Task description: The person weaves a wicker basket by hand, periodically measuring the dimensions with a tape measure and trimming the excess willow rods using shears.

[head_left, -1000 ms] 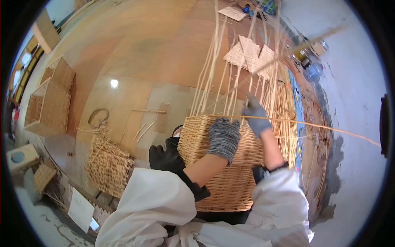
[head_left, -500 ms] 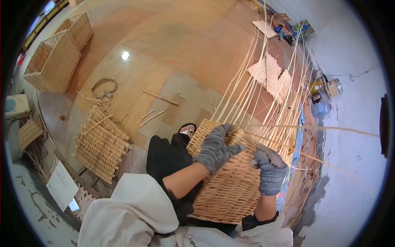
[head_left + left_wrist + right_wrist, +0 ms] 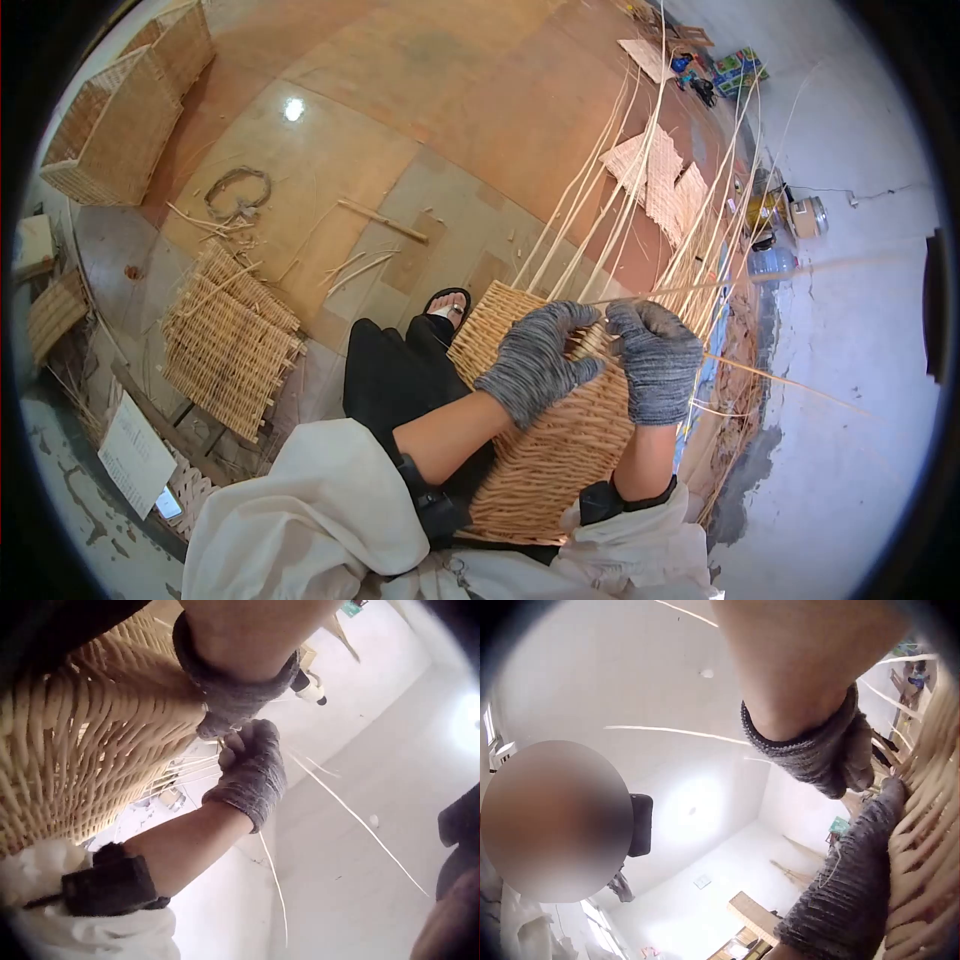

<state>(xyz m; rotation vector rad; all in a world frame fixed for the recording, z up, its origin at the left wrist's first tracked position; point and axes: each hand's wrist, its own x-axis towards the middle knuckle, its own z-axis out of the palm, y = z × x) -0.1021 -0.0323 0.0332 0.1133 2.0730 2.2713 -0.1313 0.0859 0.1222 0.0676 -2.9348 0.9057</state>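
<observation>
1. The woven basket (image 3: 560, 470) is the biggest thing here. It sits close in front of the person, with its top edge by both hands. It should sit snug there, because a wobbly basket likely makes crooked rows.
2. The long sticks (image 3: 632, 190) poke out from the top edge, away from the person. It seems best to mind the gaps between them, so none gets bent over or tangled.
3. The left hand (image 3: 535, 360) lies on the side of the basket, thumb and fingers apart, fingers at the edge. This looks like a good way to hold things steady, near the spot being worked.
4. The right hand (image 3: 655, 355) is just beside it, fingers curled. It seems to pinch a strand, though the tips are partly hidden.
5. The thin strand (image 3: 760, 374) trails out past the right hand. A gentle, even pull should make it lie flat and tight. A sharp bend might snap it, and the loose tail could catch on the sticks.
</observation>
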